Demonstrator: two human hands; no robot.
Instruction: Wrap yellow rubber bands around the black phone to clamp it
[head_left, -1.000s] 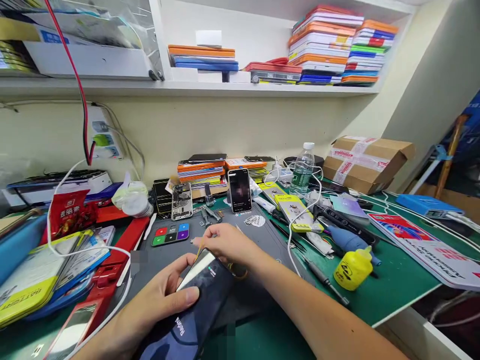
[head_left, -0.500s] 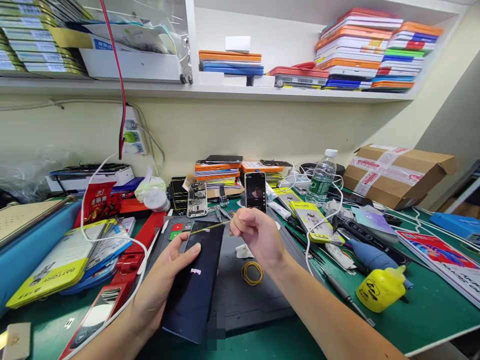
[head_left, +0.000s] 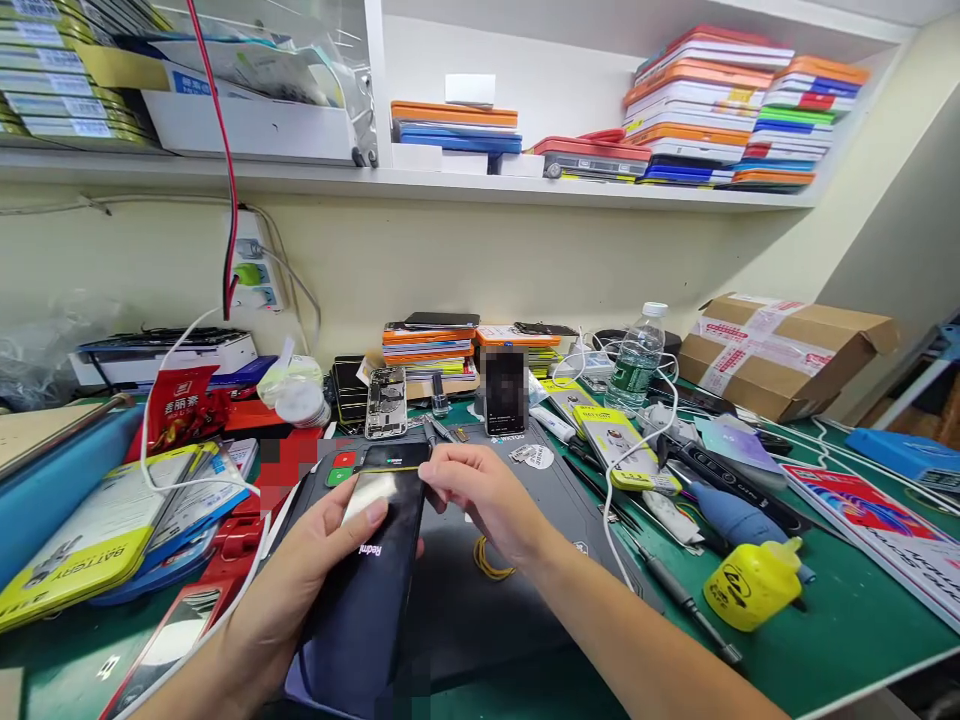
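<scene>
Fingers of left hand [head_left: 300, 590] grip "Redmi" phone [head_left: 367, 590]; right hand [head_left: 480, 495] pinches yellow band [head_left: 390, 468].

A green-matted tabletop [head_left: 825, 640] carries a dark grey rubber work mat [head_left: 487, 610] at its middle. Right of the mat lie a squat yellow plastic bottle [head_left: 754, 585], a clear water bottle [head_left: 636, 360] and an open brown cardboard box [head_left: 787, 350]. A coiled yellow rubber band [head_left: 489, 562] rests on the mat.

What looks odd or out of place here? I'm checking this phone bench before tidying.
A yellow rubber band stretches across the top of the dark phone in the left hand, pinched by the right hand. An opened phone leans bare behind.
</scene>
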